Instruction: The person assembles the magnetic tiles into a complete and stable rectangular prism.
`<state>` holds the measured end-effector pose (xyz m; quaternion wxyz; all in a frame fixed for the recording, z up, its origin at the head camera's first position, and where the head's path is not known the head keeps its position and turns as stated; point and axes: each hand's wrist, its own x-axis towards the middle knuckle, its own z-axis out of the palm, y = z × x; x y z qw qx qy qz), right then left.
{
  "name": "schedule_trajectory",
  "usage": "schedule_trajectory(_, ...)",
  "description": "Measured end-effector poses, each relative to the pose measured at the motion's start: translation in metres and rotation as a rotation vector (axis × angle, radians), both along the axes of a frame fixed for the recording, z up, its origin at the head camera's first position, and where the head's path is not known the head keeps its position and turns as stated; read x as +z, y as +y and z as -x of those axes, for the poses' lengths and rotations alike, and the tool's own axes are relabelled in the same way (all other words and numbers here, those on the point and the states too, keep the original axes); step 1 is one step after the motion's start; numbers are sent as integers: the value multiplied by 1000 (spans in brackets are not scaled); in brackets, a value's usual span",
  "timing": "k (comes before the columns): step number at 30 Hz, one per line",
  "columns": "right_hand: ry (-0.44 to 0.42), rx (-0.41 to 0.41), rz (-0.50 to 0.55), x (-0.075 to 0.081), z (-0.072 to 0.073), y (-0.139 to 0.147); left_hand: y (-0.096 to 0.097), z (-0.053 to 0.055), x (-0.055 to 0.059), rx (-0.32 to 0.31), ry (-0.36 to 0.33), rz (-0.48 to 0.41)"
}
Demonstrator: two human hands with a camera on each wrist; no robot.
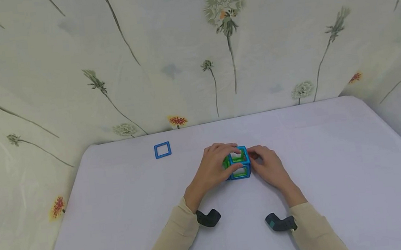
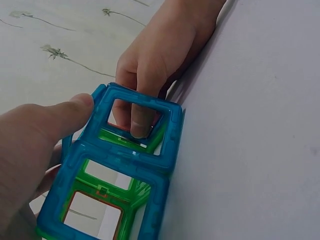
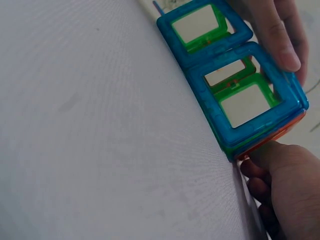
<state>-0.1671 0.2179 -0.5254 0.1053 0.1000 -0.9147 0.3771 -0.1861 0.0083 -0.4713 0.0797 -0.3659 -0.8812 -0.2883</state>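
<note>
A box-like build of magnetic tiles (image 1: 240,170) stands on the table, with blue frames along the near side and top and green ones behind. My left hand (image 1: 214,162) grips it from the left, the thumb at a blue frame in the left wrist view and the fingers partly hidden behind. At the right end, my right hand (image 1: 269,166) has curled fingers and pinches the edge of an orange magnetic tile (image 3: 280,134), which lies against the build. The right fingertips are partly hidden in the right wrist view.
A single blue square magnetic tile (image 1: 156,151) lies flat toward the back left of the white table (image 1: 122,214). A floral cloth (image 1: 179,62) hangs behind the table's back edge. Dark wrist-worn devices (image 1: 209,218) sit at both sleeves.
</note>
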Motion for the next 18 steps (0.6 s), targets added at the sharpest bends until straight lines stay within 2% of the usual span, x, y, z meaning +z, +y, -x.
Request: schedule_trajectory(18, 15, 16, -8, 1, 0, 1, -1, 0, 0, -14, -27, 33)
